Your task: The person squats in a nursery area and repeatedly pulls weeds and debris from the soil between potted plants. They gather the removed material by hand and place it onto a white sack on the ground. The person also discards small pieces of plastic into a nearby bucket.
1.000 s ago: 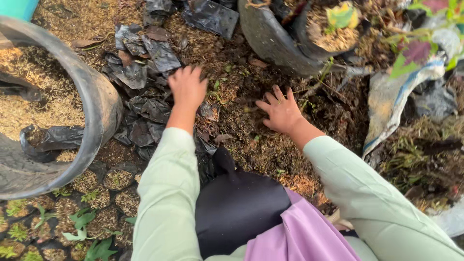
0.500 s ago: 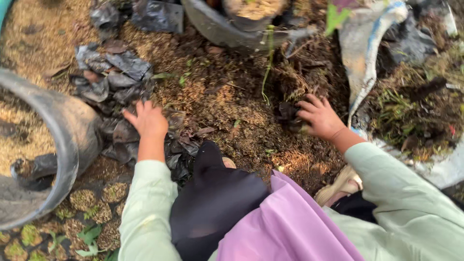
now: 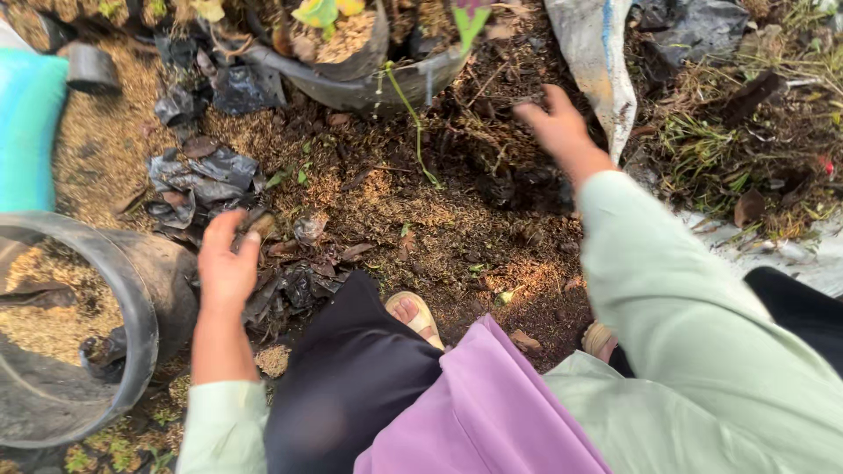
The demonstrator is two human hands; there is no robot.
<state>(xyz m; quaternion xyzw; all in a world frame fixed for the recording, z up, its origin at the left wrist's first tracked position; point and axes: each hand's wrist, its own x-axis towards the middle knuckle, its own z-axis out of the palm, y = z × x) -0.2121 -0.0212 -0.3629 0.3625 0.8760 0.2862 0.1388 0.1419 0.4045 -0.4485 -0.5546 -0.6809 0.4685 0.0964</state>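
The left hand (image 3: 226, 268) is pinching a small brown scrap (image 3: 261, 225) in a closed grip beside the husk-filled black tub (image 3: 145, 307). The right hand (image 3: 553, 123) is hovering loosely open near a torn planter (image 3: 369, 75) holding husks.

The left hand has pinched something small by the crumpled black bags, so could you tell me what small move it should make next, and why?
Probably lift it clear. The left hand pinches a brownish scrap in its fingers, right at the black bags; the right hand is busy farther off over the soil.

plant nursery | soil ground (image 3: 421, 219) | seedling bags (image 3: 202, 175) | potted plants (image 3: 342, 35)
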